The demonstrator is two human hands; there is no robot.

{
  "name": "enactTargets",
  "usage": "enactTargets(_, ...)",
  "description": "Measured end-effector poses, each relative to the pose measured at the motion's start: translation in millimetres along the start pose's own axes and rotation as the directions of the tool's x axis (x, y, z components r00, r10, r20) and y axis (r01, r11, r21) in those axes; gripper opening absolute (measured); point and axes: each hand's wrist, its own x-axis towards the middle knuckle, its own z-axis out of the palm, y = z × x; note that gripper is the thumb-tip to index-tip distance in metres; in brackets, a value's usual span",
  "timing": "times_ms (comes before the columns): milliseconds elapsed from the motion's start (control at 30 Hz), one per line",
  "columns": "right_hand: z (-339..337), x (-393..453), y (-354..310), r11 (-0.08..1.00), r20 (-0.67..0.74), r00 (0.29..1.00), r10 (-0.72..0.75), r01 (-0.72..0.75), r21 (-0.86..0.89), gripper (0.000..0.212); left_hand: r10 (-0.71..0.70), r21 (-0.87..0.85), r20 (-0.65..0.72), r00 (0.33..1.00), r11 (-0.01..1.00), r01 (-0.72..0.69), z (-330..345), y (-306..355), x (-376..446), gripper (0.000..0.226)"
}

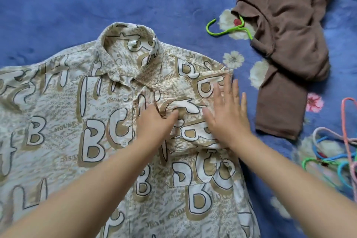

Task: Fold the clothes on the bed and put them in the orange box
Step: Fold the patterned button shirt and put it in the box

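two hands on one printed shirt (pixel 77 121): left grip (pixel 154 123) pinching folded sleeve (pixel 185 106), right grip (pixel 226 114) flat.

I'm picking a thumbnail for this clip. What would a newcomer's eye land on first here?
First the big cream and tan letter-print shirt, spread collar-up across the blue bedspread at centre and left. Next the two bare hands on its folded-in sleeve: the left hand holding the fabric's edge, the right hand pressing flat. Upper right lies a rumpled brown garment beside a bright green hanger.
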Motion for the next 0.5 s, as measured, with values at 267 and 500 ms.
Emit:
enactTargets(267, 43.8, -54.4, 11.4, 0.995, 0.078, 0.996, -0.042, 0.048, -0.084, 0.061, 0.161, 0.405, -0.058, 0.985, 0.906, -0.124, 27.0, -14.4, -33.5, 0.071)
enactTargets(500, 29.5, -61.2, -7.6, 0.984, 0.153, 0.987, 0.049, -0.022, -0.174, 0.066, 0.256, 0.347, -0.048, 0.965, 0.911, -0.224, -1.6, -22.7, -38.1, 0.064)
